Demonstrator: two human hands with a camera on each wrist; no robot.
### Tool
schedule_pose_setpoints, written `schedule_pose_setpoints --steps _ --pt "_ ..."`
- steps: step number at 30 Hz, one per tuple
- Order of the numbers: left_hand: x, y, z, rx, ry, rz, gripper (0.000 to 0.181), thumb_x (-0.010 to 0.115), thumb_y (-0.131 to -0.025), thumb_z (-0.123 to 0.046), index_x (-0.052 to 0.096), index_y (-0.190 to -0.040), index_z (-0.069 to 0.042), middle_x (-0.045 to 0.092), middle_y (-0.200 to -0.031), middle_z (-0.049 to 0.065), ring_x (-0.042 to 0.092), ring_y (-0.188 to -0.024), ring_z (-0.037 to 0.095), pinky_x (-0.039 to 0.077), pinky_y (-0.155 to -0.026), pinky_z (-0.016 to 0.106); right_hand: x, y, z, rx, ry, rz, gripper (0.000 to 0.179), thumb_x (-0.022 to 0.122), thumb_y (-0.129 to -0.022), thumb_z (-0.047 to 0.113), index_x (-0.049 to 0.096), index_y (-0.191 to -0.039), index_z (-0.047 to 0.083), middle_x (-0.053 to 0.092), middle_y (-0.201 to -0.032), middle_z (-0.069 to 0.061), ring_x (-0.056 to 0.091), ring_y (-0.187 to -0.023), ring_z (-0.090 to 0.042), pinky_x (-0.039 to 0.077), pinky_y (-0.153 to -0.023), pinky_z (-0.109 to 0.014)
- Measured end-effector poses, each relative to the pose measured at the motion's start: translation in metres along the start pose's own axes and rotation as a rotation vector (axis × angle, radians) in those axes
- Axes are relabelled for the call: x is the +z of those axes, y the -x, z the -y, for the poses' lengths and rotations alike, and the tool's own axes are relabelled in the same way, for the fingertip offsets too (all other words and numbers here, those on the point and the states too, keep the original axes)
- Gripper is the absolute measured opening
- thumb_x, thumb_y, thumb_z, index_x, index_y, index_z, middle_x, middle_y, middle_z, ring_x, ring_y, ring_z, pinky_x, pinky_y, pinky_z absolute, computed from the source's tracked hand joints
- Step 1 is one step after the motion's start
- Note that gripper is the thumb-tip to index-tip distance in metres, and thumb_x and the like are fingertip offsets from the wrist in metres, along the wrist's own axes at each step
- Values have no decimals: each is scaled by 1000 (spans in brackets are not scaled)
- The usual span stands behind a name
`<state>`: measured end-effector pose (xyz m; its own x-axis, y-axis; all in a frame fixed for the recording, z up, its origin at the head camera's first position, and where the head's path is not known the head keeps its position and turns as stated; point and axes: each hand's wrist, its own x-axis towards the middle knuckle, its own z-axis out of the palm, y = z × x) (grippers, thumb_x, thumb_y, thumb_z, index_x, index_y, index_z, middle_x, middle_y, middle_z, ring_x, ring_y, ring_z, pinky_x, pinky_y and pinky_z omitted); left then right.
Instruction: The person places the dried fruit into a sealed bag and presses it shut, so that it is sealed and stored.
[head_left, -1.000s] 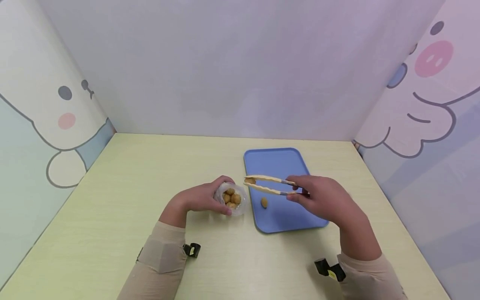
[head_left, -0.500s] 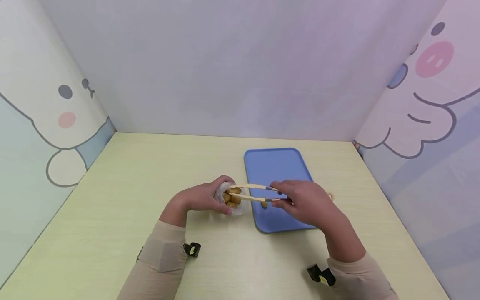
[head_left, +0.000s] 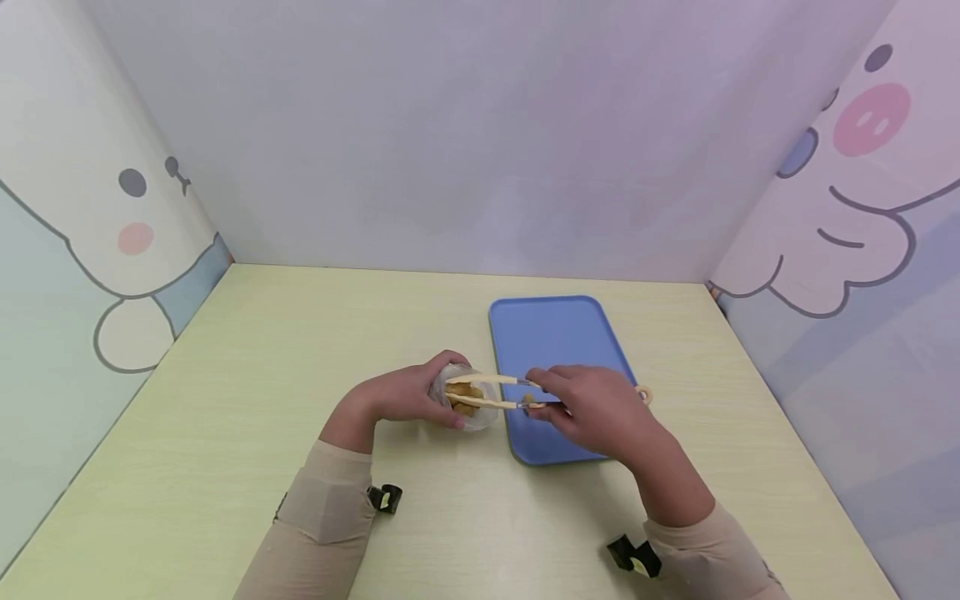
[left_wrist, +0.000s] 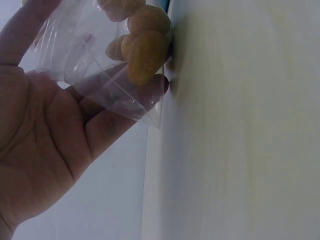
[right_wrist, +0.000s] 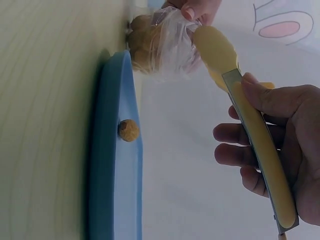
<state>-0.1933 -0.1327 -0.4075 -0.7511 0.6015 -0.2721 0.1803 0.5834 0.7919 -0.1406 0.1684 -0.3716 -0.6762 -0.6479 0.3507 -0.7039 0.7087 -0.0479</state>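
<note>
My left hand [head_left: 408, 393] holds a clear plastic bag [head_left: 486, 417] by its side, mouth upward, on the table just left of the tray. Several golden-brown, potato-like pieces [left_wrist: 146, 57] lie in its bottom. My right hand [head_left: 600, 406] grips yellow-ended tongs [head_left: 487, 379] between thumb and fingers. The tongs' tips are spread a little and reach over the bag's mouth, overlapping brown pieces in the head view. One more brown piece [right_wrist: 129, 130] rests on the blue tray [head_left: 551, 329], mostly hidden under the tongs from above.
The pale wooden table [head_left: 300, 333] runs back to a plain wall [head_left: 480, 142]. Side walls carry cartoon animals [head_left: 870, 125]. The tray's near left corner lies beside the bag, beneath my right hand.
My right hand has moved left, bringing the tongs and a brown piece between their tips from over the tray to the bag's mouth. The left hand and bag have stayed in place.
</note>
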Motion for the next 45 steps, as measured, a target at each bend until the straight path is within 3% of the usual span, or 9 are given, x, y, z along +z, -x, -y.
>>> schedule_pose_setpoints --steps 7,11,17,25,30,33,38,42,45 --pt "0 -1 1 4 27 7 73 85 -74 -41 38 -130 -36 57 -116 -1 55 -104 18 45 -89 38 -2 0 1 2 3 22 42 74 -86 40 66 -122 20 64 -84 11 48 -58 -1 35 -48 -21" --pt "0 0 0 -3 24 6 75 85 -74 -41 37 -132 -35 58 -116 -1 56 -103 18 44 -89 37 -6 2 -3 31 -37 56 47 74 -86 41 63 -126 19 64 -86 10 52 -60 2 39 -50 -20" --pt "0 0 -1 -14 -16 2 75 84 -74 -44 37 -132 -38 58 -112 -2 57 -99 18 44 -86 38 -23 11 -16 136 -100 102 61 74 -84 49 56 -135 21 66 -101 9 60 -72 -1 44 -55 -23" --pt "0 0 0 -28 -27 -2 73 83 -74 -48 38 -130 -39 59 -114 -2 56 -102 16 44 -89 38 -43 22 -39 291 -149 148 65 69 -86 53 50 -137 16 62 -105 7 60 -77 -6 42 -58 -27" --pt "-1 1 -1 -31 -30 -2 75 83 -73 -49 37 -132 -38 58 -115 -2 56 -103 16 44 -90 39 -46 25 -51 382 -189 186 63 67 -80 67 54 -117 17 61 -93 5 58 -78 -10 43 -60 -30" --pt "-1 2 -1 -30 -26 1 75 84 -73 -48 37 -132 -38 58 -116 -2 56 -103 16 44 -91 39 -45 27 -57 425 -217 226 62 68 -76 71 52 -104 18 59 -88 3 56 -77 -13 43 -61 -31" --pt "-1 2 -2 -25 -30 0 74 84 -73 -48 38 -131 -39 58 -115 -2 56 -103 16 43 -90 39 -45 31 -63 477 -270 306 59 73 -75 66 49 -96 16 55 -81 -1 50 -66 -14 40 -58 -31" --pt "-1 2 -1 -20 -31 0 74 84 -73 -48 38 -130 -39 58 -115 -2 56 -102 16 43 -90 39 -45 34 -67 520 -322 390 57 75 -77 58 50 -101 13 53 -76 -2 48 -63 -14 39 -57 -31" --pt "-1 2 -1 -21 -31 -2 74 84 -73 -48 38 -130 -39 58 -114 -2 56 -102 16 43 -90 39 -44 35 -69 539 -335 457 62 75 -78 56 52 -114 11 58 -86 -4 51 -70 -15 41 -61 -32"
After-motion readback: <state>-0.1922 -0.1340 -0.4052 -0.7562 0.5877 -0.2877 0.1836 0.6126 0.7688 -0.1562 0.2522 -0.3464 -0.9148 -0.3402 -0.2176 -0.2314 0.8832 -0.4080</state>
